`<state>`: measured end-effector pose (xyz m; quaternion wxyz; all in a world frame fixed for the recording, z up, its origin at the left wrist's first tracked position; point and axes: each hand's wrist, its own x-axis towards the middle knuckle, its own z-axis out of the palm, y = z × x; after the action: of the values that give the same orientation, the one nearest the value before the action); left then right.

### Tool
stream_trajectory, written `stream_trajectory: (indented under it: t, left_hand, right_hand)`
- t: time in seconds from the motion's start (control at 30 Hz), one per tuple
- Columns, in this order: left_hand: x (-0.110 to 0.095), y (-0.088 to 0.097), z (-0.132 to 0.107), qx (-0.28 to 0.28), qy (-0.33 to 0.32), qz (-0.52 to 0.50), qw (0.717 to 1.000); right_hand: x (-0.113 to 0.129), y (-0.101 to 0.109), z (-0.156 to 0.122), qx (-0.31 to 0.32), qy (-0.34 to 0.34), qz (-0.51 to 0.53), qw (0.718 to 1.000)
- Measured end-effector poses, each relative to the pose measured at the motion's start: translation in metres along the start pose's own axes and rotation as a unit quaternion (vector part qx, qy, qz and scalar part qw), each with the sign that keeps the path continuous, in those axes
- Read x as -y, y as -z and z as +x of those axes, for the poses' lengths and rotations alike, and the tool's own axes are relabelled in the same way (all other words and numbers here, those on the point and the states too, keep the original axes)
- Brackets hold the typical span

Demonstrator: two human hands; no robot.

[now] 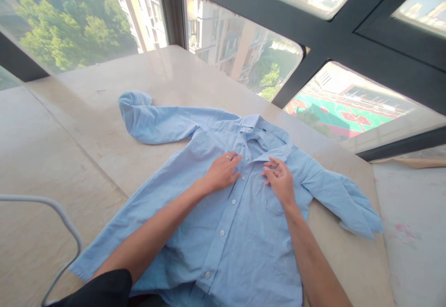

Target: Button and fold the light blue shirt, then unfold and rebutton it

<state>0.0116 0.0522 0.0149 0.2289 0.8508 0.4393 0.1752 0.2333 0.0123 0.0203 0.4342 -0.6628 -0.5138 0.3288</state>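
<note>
A light blue button-up shirt lies spread front side up, its collar pointing away from me. White buttons run down the placket, and those below the chest look fastened. My left hand, with a ring on one finger, rests on the chest just left of the placket, fingers stretched out and nothing held. Just below the collar's right point is my right hand, fingers loosely curved and apart, near or touching the cloth. The left sleeve reaches out to the far left with its end bunched; the right sleeve lies folded toward the right edge.
Beneath the shirt is a beige stone-like surface with a seam across its left part. A grey-white cable curves up at the lower left. Dark-framed windows border the far side. Pale floral material lies at the right.
</note>
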Motion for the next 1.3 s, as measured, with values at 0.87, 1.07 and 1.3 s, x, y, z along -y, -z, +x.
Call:
stream_trajectory:
  t: [0.87,1.07,1.3]
  left_hand:
    - [0.001,0.0,0.105,-0.091,0.009,-0.073,0.993]
    - [-0.003,-0.016,0.067,-0.087,0.088,-0.044,0.991]
    - [-0.004,-0.021,0.054,-0.084,0.007,-0.019,0.996]
  right_hand:
    - [0.006,0.004,0.082,0.127,0.333,-0.349,0.867]
    - [0.011,-0.007,0.073,0.18,0.33,-0.4,0.836]
    - [0.02,-0.008,0.085,0.255,0.306,-0.333,0.854]
